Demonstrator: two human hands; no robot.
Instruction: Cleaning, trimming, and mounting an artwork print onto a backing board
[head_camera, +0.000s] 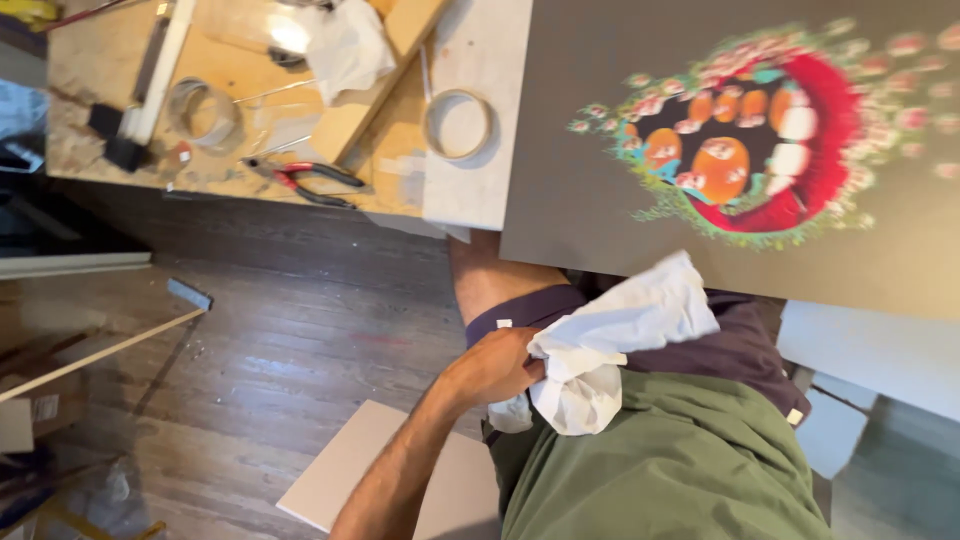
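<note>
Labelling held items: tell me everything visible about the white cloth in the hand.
The white cloth is a crumpled, soft rag, plain and unprinted as far as shows. One hand grips its bunched lower end; which hand it is cannot be told. Its upper part fans out toward the edge of the grey board. It lies against the person's dark shorts and green shirt.

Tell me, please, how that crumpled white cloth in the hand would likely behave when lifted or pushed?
The white cloth probably flops: it hangs in soft folds from the left hand. It looks light, since a loose grip holds it. Pushed, it would likely bunch rather than slide.
</note>
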